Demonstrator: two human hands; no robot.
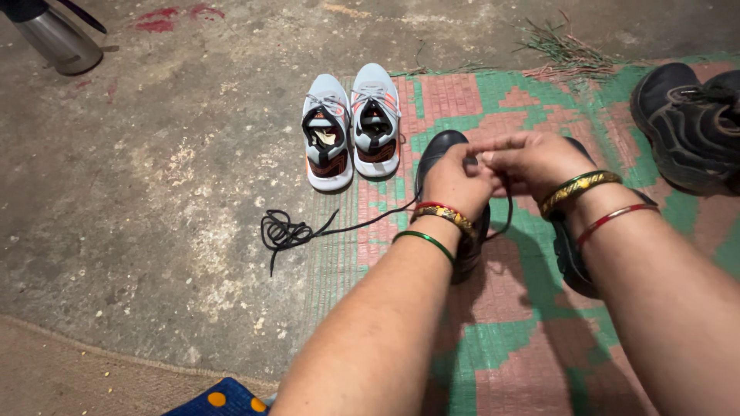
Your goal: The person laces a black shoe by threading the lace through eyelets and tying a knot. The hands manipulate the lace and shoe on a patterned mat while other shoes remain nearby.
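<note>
Leftmost, the black shoelace (289, 231) lies bunched on the concrete, well left of the left hand (456, 181); one strand runs up to it. Left hand: fingers closed, pinching the lace atop the black shoe (439, 148) directly beneath. Right hand (532, 162): fingers curled, tips meeting the left's, gripping the lace. A second black shoe (570, 258) sits under the right wrist.

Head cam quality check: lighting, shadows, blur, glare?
Head view: warm, even light; soft shadows of the arms fall on the woven mat below the left hand and right hand. Centre sharp: the black lace reads clearly. Slight glare on the metal flask. Forearms at the bottom edge look stretched by the wide angle.
</note>
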